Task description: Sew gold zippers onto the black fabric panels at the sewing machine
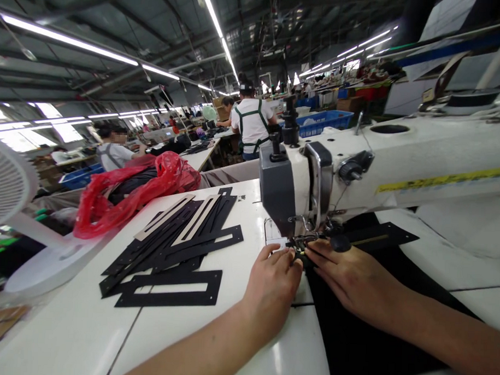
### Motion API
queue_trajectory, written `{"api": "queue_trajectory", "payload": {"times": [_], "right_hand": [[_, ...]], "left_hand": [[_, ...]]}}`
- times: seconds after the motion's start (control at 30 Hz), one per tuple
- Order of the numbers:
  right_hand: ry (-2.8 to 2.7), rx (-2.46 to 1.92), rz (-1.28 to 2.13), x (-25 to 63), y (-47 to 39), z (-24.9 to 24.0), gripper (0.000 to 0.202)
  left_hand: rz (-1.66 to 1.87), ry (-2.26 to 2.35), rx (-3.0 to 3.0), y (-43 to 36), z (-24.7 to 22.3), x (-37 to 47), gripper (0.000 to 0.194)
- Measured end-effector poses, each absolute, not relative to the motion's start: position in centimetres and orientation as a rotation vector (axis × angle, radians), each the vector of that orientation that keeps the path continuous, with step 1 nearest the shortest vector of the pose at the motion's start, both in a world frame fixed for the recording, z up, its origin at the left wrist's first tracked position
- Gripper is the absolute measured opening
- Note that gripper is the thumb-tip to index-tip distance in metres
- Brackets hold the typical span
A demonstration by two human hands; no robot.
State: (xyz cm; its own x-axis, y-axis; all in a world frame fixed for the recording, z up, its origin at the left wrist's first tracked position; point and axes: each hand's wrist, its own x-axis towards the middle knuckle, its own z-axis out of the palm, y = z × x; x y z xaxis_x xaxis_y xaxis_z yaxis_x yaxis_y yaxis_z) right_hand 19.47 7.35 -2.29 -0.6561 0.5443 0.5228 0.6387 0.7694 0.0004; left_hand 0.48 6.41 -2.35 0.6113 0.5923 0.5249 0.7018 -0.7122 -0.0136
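Black sheet (363,344), matte and broad, flat on white tabletop (84,335), one edge close to sewing machine (278,183) foot. Left grip (273,281) there, fingers bunched; right grip (356,273) alongside, fingers nearly straight over sheet; whether pinching material, cannot tell. Slotted black pieces (176,300) heaped leftward, red bag (177,171) beyond. Long hall, strip lights (70,40), co-workers (252,122) ahead.

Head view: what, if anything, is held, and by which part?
The right hand lies on the black material near its edge, below the sewing machine's head; the left hand curls close by. Whether either grips it cannot be told.
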Motion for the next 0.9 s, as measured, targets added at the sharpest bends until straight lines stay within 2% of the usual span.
{"api": "queue_trajectory", "payload": {"times": [0.27, 0.53, 0.9], "right_hand": [[-2.448, -0.911, -0.039, 19.4, 7.9, -1.9, 0.033], [-2.448, -0.915, -0.075, 19.4, 8.1, -1.9, 0.03], [-2.407, -0.887, -0.09, 19.5, 8.4, -1.9, 0.029]], "left_hand": [[-0.749, -1.003, -2.602, 7.3, -2.5, 0.6, 0.019], [-0.757, -1.037, -2.595, 7.8, -3.0, 0.7, 0.011], [-0.836, -1.025, -2.555, 8.7, -4.2, 0.7, 0.011]]}}
